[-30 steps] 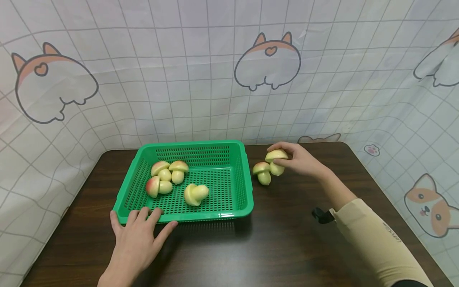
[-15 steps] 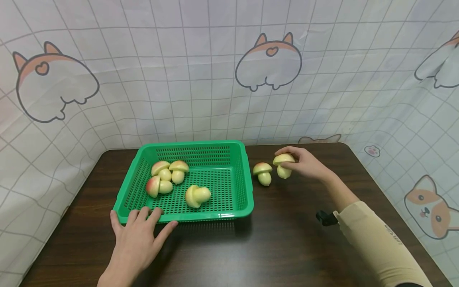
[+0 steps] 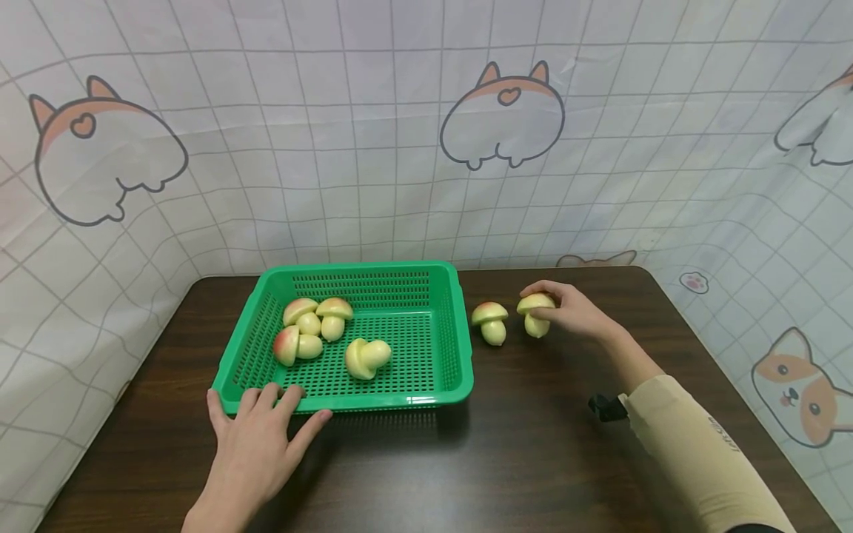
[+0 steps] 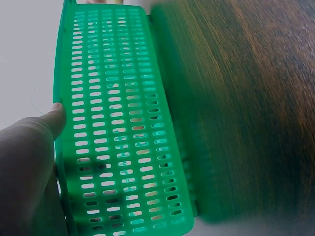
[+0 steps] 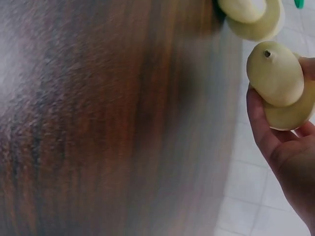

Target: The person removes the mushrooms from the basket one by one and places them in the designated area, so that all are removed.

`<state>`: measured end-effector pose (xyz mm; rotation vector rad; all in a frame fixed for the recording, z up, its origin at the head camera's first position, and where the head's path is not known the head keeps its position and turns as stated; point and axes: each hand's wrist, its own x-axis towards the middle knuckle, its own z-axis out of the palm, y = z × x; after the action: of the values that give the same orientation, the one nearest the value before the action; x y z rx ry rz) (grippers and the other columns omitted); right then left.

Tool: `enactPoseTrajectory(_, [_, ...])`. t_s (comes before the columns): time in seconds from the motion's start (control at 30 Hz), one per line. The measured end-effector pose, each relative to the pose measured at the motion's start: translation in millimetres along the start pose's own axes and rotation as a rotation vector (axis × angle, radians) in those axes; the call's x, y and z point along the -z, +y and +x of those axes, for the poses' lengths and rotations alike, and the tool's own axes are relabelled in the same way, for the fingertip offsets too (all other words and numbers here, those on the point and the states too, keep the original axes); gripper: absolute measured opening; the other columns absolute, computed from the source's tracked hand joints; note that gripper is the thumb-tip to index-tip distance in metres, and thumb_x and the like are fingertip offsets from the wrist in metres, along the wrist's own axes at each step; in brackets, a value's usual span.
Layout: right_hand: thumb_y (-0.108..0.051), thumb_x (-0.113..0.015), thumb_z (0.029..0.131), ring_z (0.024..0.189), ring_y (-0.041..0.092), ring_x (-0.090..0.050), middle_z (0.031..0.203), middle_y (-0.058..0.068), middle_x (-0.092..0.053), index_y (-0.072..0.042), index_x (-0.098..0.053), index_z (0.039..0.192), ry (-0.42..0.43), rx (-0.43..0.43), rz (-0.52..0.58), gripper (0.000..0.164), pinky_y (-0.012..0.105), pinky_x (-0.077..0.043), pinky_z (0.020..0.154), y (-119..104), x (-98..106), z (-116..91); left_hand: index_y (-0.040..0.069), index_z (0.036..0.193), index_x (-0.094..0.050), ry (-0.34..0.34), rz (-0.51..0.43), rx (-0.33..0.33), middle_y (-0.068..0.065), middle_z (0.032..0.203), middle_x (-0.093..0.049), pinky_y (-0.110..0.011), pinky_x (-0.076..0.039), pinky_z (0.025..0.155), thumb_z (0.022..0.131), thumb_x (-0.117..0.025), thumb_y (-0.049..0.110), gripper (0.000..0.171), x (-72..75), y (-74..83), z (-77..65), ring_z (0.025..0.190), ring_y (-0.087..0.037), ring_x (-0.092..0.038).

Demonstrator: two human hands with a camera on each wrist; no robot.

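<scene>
My right hand (image 3: 566,309) pinches a toy mushroom (image 3: 536,303) with a pale yellow cap by its cap and stem, near the table's back right. In the right wrist view, the fingers curl round this mushroom (image 5: 276,73), its stem end toward the camera. Just left of it, a second mushroom (image 3: 492,323) with a reddish cap lies on the table. A green perforated basket (image 3: 393,401) holds several more mushrooms (image 3: 368,358). My left hand (image 3: 256,444) rests with spread fingers on its front left rim; the left wrist view shows the thumb touching the rim (image 4: 60,147).
The basket stands on a dark brown wooden table (image 3: 426,474), near its back edge. A white cloth wall (image 3: 373,163) with a grid and cartoon dogs rises behind and at the sides. A small black piece (image 3: 605,407) sticks out from the right sleeve (image 3: 700,451).
My right hand has moved right and slightly nearer with its mushroom, parting it from the one beside it. The nearest mushroom in the basket has shifted slightly. My left hand stays put.
</scene>
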<state>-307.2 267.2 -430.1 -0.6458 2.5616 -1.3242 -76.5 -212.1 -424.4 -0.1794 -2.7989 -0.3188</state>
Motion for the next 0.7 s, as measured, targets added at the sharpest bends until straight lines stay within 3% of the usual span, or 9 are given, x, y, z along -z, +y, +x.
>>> enactPoseTrajectory(0.3, [-0.014, -0.068, 0.1, 0.1, 0.029, -0.054, 0.127, 0.017, -0.059, -0.003, -0.061, 0.135, 0.005, -0.054, -0.007, 0.037, 0.04, -0.049, 0.083, 13.6, -5.2, 0.8, 0.011, 0.114, -0.066, 0.002, 0.004, -0.004, -0.013, 0.107, -0.062, -0.085, 0.003, 0.103, 0.098, -0.059, 0.061, 0.053, 0.5, -0.1, 0.3, 0.11, -0.044, -0.053])
enactPoseTrajectory(0.57, [-0.005, -0.066, 0.1, 0.099, 0.032, -0.055, 0.128, 0.024, -0.059, 0.004, -0.06, 0.135, 0.002, -0.043, -0.008, 0.037, 0.041, -0.048, 0.083, 7.1, -9.4, 0.9, 0.012, 0.115, -0.066, 0.007, 0.002, -0.006, -0.013, 0.107, -0.062, -0.085, 0.004, 0.103, 0.098, -0.06, 0.061, 0.053, -0.5, -0.7, 0.3, 0.11, -0.044, -0.053])
enactPoseTrajectory(0.7, [-0.01, -0.068, 0.1, 0.1, 0.029, -0.056, 0.132, 0.023, -0.059, 0.003, -0.058, 0.138, -0.003, -0.038, -0.01, 0.042, 0.04, -0.049, 0.084, 11.4, -9.9, 2.7, 0.012, 0.114, -0.066, 0.011, 0.001, -0.007, -0.013, 0.106, -0.062, -0.085, 0.003, 0.103, 0.098, -0.06, 0.061, 0.052, -1.0, -0.8, 0.0, 0.11, -0.044, -0.053])
